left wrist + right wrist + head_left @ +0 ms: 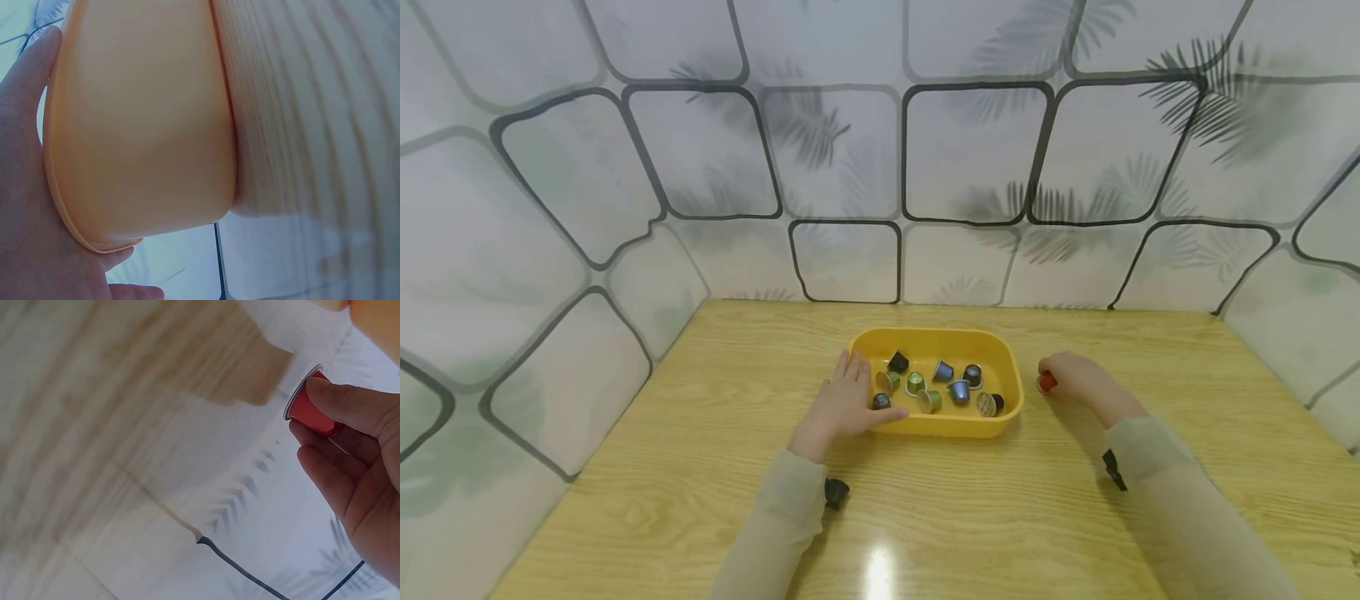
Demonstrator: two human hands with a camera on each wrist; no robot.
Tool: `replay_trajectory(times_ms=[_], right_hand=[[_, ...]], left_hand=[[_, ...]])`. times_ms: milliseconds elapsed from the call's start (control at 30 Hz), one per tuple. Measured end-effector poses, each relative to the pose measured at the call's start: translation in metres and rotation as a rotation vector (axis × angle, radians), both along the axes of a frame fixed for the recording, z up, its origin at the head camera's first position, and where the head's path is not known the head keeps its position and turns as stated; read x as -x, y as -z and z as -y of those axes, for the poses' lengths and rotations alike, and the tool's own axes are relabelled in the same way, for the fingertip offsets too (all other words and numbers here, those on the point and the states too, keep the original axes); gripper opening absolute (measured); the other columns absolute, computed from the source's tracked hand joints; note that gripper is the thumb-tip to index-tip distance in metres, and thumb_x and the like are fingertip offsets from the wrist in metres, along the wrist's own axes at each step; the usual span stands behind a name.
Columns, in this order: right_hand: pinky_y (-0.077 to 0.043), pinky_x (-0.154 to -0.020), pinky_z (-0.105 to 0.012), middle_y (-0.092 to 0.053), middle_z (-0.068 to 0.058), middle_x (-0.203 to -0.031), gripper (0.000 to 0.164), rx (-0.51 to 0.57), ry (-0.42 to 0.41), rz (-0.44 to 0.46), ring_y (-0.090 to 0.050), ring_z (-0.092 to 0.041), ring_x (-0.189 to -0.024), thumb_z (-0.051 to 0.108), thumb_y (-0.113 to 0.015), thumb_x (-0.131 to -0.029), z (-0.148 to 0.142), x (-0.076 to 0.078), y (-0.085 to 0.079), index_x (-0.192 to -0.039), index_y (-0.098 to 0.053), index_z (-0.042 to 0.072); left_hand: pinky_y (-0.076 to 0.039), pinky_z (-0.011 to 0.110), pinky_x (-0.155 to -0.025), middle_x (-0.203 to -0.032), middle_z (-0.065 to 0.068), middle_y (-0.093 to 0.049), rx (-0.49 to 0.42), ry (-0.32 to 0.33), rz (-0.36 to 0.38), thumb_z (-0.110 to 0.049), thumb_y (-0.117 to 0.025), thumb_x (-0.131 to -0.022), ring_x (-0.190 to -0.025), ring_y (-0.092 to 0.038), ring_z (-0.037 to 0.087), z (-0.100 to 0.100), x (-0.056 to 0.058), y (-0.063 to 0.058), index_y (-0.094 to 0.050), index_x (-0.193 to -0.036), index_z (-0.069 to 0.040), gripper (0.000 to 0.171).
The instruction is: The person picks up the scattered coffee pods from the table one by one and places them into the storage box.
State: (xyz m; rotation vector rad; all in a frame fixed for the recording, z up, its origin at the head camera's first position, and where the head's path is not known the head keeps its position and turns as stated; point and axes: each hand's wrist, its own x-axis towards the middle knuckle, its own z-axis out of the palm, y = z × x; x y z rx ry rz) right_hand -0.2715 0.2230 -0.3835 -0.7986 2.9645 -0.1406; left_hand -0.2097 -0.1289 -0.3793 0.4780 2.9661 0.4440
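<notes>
A yellow plastic tray (947,427) stands on the wooden table, with several coffee capsules, among them a green capsule (915,382) and a blue capsule (959,392), lying inside. My left hand (842,402) rests on the tray's left front corner, fingers straight and spread, thumb along the front rim; the left wrist view shows this hand (25,169) against the rim of the tray (144,125). Right of the tray, my right hand (1084,385) pinches a red coffee capsule (314,409) between thumb and fingers, its rimmed face pointing away from the palm. The capsule is just above or at the table; I cannot tell which.
A black object (836,492), partly hidden, shows beside the left forearm. Another black piece (1114,470) shows at the right wrist. The wooden table (970,517) meets a white wall (842,258) with dark outlines and leaf patterns at the back and sides.
</notes>
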Motion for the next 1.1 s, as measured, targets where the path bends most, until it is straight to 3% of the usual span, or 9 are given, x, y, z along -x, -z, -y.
replay_trajectory(times_ms=[733, 1100], right_hand=[[-0.045, -0.065, -0.039, -0.059, -0.006, -0.077, 0.014, 0.128, -0.060, -0.165, -0.054, -0.022, -0.070, -0.001, -0.069, -0.073, 0.022, -0.023, -0.049, -0.084, -0.060, 0.001], [-0.046, -0.069, -0.038, -0.061, -0.005, -0.081, 0.017, 0.116, -0.091, -0.189, -0.056, -0.021, -0.074, 0.001, -0.069, -0.073, 0.041, -0.034, -0.057, -0.088, -0.062, 0.003]], left_hand=[[-0.016, 0.054, -0.100, -0.145, 0.018, -0.001, 0.003, -0.004, 0.003, -0.072, -0.042, -0.073, -0.131, 0.011, 0.028, -0.001, 0.002, 0.001, -0.015, -0.139, 0.003, 0.104], [-0.015, 0.053, -0.100, -0.145, 0.017, 0.001, 0.009, -0.010, 0.011, -0.073, -0.041, -0.073, -0.131, 0.012, 0.027, -0.001, 0.001, 0.002, -0.014, -0.140, 0.002, 0.104]])
